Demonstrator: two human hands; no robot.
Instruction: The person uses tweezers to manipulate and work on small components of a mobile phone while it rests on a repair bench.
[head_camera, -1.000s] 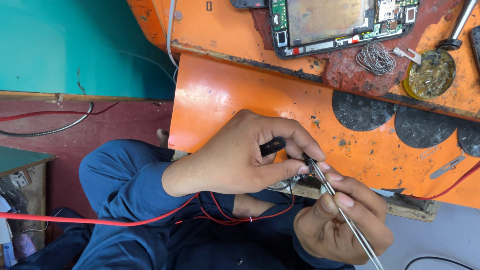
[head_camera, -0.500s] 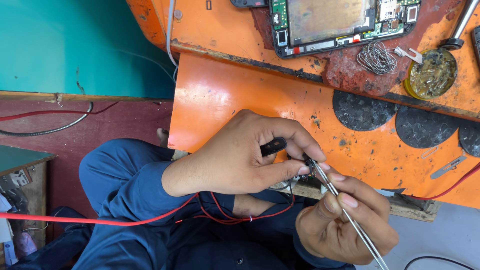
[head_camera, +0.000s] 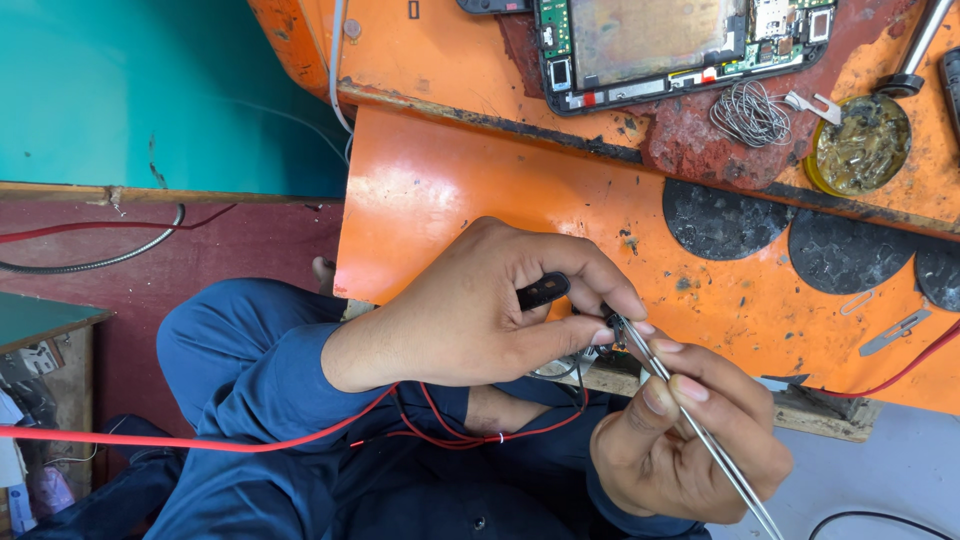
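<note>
Metal tweezers (head_camera: 700, 435), tips hidden by fingers (head_camera: 610, 300)

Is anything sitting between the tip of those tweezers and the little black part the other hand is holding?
Nothing visible does. The tweezers in the right hand reach straight to the small black part pinched in the left hand, their tips meeting at its fingertips.

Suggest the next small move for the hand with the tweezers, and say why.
Probably ease the tweezers tips slightly further in toward the small black part. The right hand pinches the tweezers, whose tips sit right at the fingertips of the left hand, which pinches that part by the orange workbench edge. What the tips touch is too small to tell.
</note>
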